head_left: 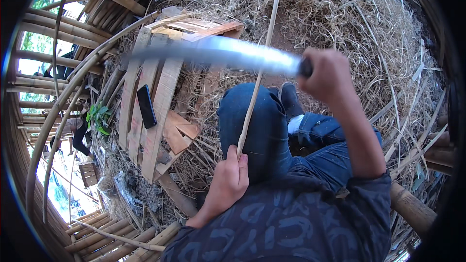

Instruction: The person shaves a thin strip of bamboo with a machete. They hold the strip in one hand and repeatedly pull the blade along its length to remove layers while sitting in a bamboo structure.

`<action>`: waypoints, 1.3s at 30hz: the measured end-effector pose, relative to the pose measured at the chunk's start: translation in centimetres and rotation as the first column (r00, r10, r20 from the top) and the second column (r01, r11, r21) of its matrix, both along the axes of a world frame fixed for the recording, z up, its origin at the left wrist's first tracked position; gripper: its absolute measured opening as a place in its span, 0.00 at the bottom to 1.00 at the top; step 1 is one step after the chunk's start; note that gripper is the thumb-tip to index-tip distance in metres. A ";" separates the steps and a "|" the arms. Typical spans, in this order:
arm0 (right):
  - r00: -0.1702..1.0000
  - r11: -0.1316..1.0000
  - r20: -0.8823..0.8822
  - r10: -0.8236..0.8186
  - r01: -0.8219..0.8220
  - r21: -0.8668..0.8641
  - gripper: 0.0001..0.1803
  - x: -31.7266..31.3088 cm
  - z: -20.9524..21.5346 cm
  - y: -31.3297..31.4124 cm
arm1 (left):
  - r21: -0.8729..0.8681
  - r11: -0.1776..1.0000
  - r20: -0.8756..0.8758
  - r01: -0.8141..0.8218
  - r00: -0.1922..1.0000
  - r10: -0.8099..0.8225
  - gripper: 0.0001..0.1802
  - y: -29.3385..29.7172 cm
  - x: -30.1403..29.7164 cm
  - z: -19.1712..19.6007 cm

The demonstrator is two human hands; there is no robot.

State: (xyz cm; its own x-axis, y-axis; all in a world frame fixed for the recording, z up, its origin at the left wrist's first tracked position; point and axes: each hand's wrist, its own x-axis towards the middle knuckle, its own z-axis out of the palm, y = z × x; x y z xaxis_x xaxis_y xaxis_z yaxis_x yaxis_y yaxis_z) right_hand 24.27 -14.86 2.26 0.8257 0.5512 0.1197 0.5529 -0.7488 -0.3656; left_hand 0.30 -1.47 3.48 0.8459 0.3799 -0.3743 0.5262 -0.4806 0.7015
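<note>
My left hand (227,178) is closed around the near end of a long, thin bamboo strip (253,102), which runs up over my raised knee and out of the top of the view. On the right, my right hand (326,72) grips the dark handle of a machete (233,53). Its wide blade points left, smeared by motion, and crosses in front of the strip above the knee. I cannot tell whether the edge touches the strip.
A slatted wooden pallet (165,80) lies to the left with a dark phone (146,106) on it. Pale bamboo shavings (335,14) cover the ground. Bamboo poles (58,29) form the left wall, near a green plant (98,118). Another person (81,138) is partly visible at far left.
</note>
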 end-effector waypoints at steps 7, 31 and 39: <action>0.969 0.985 -0.212 -0.129 0.149 0.084 0.10 1.9 1.8 -0.5 | 0.046 0.999 0.050 0.026 0.998 -0.028 0.10 -0.1 0.3 -0.1; 0.945 0.947 0.075 -0.317 0.320 -0.030 0.15 12.3 2.4 -0.4 | 0.045 0.999 0.044 0.020 0.999 -0.022 0.08 -0.4 1.1 -0.1; 0.964 0.981 -0.255 -0.078 0.120 0.155 0.12 5.6 1.5 1.4 | -0.062 0.997 -0.019 -0.035 0.999 0.034 0.10 0.2 1.5 0.4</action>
State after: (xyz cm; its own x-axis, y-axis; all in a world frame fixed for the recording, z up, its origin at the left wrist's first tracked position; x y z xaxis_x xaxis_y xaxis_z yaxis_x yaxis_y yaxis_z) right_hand 29.84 -13.49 3.79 0.8906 0.4546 -0.0109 0.3558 -0.7115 -0.6059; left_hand 1.76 -1.24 3.86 0.8256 0.3846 -0.4128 0.5545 -0.4178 0.7197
